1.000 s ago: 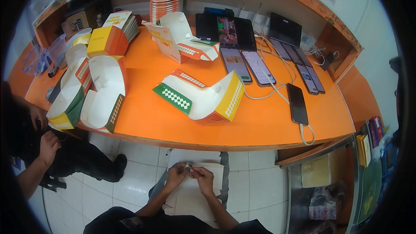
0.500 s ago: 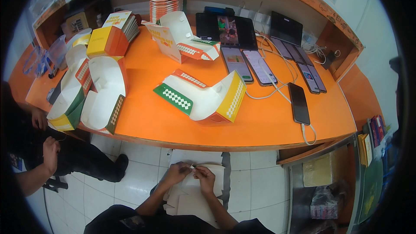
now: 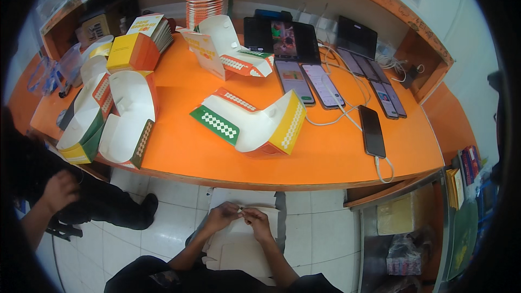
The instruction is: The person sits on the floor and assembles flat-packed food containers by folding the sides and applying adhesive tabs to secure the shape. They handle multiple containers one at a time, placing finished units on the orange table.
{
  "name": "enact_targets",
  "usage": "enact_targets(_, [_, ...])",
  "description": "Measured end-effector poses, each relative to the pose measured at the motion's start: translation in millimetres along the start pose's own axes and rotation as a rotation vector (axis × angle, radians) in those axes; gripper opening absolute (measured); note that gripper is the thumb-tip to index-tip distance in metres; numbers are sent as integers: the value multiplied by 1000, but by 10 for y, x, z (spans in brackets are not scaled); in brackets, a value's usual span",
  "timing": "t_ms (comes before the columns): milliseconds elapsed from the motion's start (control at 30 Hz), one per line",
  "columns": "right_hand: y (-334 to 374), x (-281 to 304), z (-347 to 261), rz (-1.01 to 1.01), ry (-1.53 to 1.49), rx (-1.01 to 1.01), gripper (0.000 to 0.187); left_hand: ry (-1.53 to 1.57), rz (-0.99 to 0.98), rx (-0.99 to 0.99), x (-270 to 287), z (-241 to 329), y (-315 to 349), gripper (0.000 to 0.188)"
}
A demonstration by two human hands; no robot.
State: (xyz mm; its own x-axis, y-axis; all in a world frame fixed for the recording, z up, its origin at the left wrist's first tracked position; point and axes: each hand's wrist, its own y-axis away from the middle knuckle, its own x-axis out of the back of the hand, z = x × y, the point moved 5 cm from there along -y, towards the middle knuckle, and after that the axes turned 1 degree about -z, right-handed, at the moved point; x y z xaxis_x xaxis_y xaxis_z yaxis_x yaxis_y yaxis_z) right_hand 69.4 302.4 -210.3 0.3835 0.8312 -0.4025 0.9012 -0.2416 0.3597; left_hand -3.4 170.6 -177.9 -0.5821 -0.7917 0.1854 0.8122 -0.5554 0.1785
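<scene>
Below the table's front edge, my left hand (image 3: 221,217) and my right hand (image 3: 257,224) meet fingertip to fingertip. Both are closed in a pinch around something small and pale, too tiny to make out. Under them, over my lap, lie flat pale cardboard sheets (image 3: 239,258). On the table beyond my hands stands an open folded carton (image 3: 252,125), white inside with green, orange and yellow sides. Another open carton (image 3: 220,32) sits farther back.
More open cartons (image 3: 127,97) crowd the orange table's (image 3: 184,157) left side, with a tall carton stack (image 3: 208,2) behind. Several phones (image 3: 372,130) and white cables lie at right. A co-worker's hand (image 3: 61,189) is at far left; a shelf (image 3: 399,214) stands lower right.
The co-worker's nearer hand at far left has risen and blurred. My hands stay pinched together, with only slight finger movement. The view has shifted very slightly.
</scene>
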Motion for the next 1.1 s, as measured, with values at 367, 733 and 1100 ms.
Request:
enact_targets(367, [46, -128, -50, 66, 193, 25, 15, -312, -9, 15, -31, 87, 0, 28])
enact_targets(733, [327, 159, -735, 771, 918, 786, 18, -338, 206, -84, -48, -74, -19, 18])
enact_targets(1100, [235, 499, -649, 506, 513, 541, 37, -395, 188, -20, 59, -89, -42, 24])
